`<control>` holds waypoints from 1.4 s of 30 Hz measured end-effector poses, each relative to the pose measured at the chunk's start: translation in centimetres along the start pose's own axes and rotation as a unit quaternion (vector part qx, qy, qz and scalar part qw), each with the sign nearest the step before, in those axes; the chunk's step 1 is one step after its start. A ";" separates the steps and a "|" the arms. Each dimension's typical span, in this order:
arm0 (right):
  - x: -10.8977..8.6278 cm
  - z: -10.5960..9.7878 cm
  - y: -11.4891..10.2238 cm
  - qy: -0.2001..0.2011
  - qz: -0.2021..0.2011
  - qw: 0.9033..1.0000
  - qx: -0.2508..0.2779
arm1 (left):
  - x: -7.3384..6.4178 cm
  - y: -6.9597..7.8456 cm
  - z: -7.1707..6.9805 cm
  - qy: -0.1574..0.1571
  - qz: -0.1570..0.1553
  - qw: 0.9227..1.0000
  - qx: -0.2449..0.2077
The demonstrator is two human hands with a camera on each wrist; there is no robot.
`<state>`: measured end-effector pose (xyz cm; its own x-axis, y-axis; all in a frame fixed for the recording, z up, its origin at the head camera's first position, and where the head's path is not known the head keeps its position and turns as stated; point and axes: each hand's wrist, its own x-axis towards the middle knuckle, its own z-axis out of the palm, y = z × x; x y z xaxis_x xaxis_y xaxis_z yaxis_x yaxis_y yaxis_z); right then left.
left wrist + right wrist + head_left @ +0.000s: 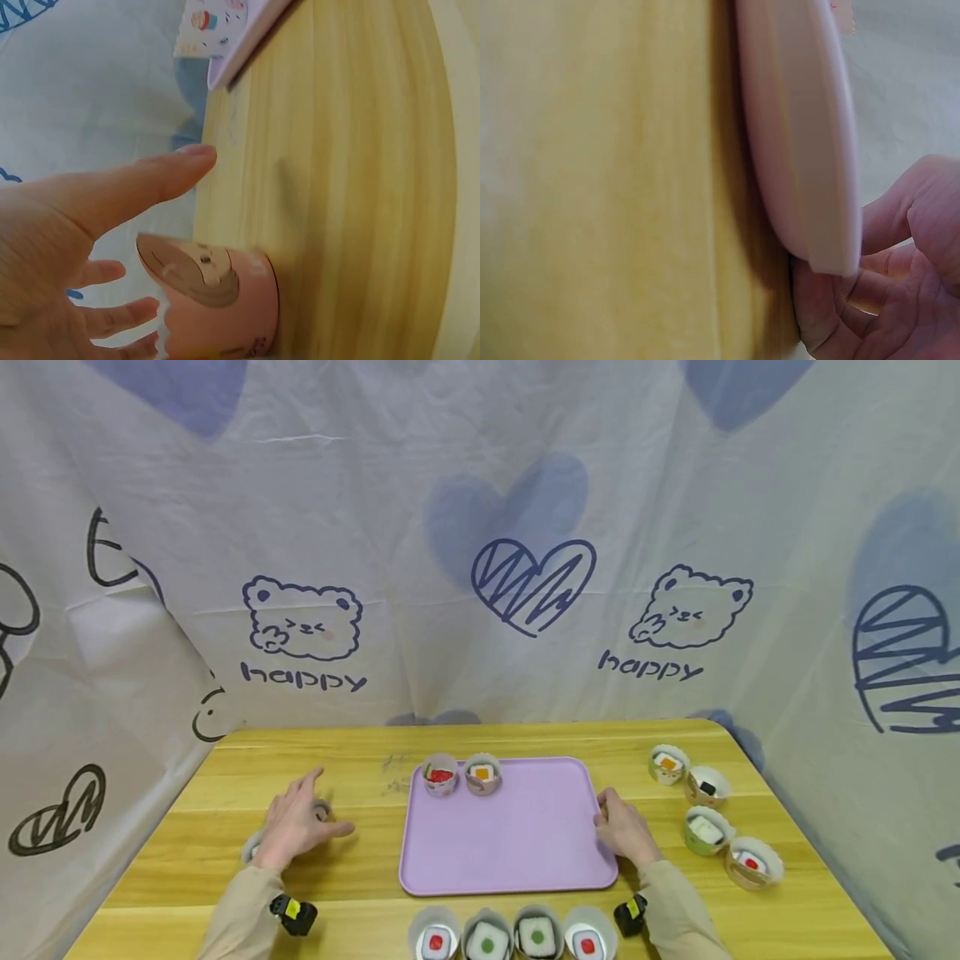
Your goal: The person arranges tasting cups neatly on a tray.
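Observation:
My left hand (292, 827) is spread with thumb and fingers apart, over the left part of the table. Beside its fingers stands a pink paper cup (225, 307), a gap between it and the thumb; the hand hides most of this cup in the head view. A second cup (251, 847) shows partly behind the wrist. At the right edge of a lilac tray (510, 835), my right hand (626, 831) grips the rim, thumb and fingers around it. Two paper cups stand at the tray's back left: one with red-topped sushi (441, 777), one with orange-topped sushi (482, 774).
Several paper cups with sushi pieces stand in a line along the table's right side, among them a green cup (705, 832). Another row, with a green-dotted roll (487, 941) in it, lies before the tray. A printed cloth (420, 668) hangs behind the wooden table.

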<state>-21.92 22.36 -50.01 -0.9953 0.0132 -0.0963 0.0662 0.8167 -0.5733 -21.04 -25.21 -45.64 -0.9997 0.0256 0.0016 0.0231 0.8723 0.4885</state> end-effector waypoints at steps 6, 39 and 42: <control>0.1 0.0 0.0 0.002 -0.002 1.000 0.001 | 0.0 -0.7 -0.1 -0.019 -0.011 1.000 -0.002; 0.0 0.1 0.2 0.006 -0.004 1.000 0.000 | 0.3 -1.9 0.1 -0.042 -0.054 0.998 0.005; 0.0 0.0 0.2 0.012 -0.009 1.000 -0.003 | 0.3 -1.9 -0.2 -0.052 -0.070 0.996 0.002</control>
<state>-21.92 22.50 -50.14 -0.9977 0.0129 -0.0661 0.0483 0.8202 -0.5700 -21.35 -26.92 -46.43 -0.9866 -0.0449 -0.1571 -0.1153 0.8727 0.4744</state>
